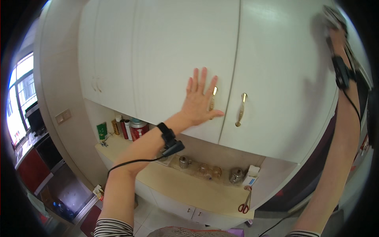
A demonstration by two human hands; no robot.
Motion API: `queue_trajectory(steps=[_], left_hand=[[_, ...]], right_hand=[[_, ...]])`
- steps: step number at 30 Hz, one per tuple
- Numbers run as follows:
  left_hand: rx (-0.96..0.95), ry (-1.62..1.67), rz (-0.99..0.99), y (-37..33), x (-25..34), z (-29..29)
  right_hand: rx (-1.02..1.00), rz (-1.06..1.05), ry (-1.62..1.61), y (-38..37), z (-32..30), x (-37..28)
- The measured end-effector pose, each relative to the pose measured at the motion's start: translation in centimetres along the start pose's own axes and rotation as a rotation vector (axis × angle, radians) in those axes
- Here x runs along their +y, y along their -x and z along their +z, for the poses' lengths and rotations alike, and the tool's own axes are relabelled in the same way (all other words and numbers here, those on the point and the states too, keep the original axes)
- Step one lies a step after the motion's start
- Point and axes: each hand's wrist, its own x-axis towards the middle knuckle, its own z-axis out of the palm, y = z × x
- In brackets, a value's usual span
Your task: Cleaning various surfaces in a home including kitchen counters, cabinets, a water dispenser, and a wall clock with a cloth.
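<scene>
My left hand [199, 98] lies with fingers spread against a white cabinet door [169, 51], its thumb side beside a gold handle [212, 103]. Nothing is in that hand. At the upper right, my right hand [337, 38] is stretched high and closed on a greyish cloth [334, 17], which rests by the top outer edge of the neighbouring white door [276, 55]. Motion smears the cloth, and it partly hides my fingers. The second door has its own gold handle [241, 110]. Both doors are closed. Each wrist carries a black strapped device with a cable.
Below the doors runs a beige counter [177, 187] with a metal teapot [236, 175], glass cups [209, 170], a white box [251, 173] and red-handled scissors [244, 201]. A red canister [139, 129] and several bottles stand in the left niche. A window [21, 93] is far left.
</scene>
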Motion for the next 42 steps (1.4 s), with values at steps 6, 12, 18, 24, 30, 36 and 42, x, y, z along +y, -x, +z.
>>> queue_trajectory(steps=[6, 12, 18, 24, 30, 36, 42], left_hand=[[-0.071, 0.009, -0.002, 2.3, -4.9, 1.4], [-0.097, 0.029, -0.006, 3.7, -7.3, 2.5], [-0.114, -0.003, -0.041, 4.8, -9.1, 2.3], [-0.107, -0.070, -0.039, 4.2, -8.6, 0.8], [-0.095, -0.133, -0.043, 3.8, -6.9, 0.0], [-0.091, -0.189, -0.063, 3.8, -7.0, -1.0], [-0.086, -0.297, -0.125, 3.7, -5.5, -2.7]], right_hand=[[-0.096, -0.356, 0.352, 2.6, 7.7, -12.4], [-0.271, -0.837, 0.123, 11.3, 7.5, -20.9], [-0.455, -0.818, -0.224, 26.8, -1.7, -26.7], [-0.455, -0.764, -0.247, 30.5, -7.0, -24.6], [-0.456, -0.718, -0.273, 30.4, -9.2, -20.5], [-0.476, -0.675, -0.310, 34.6, -9.1, -19.5], [-0.474, -0.648, -0.410, 36.6, -8.5, -19.3]])
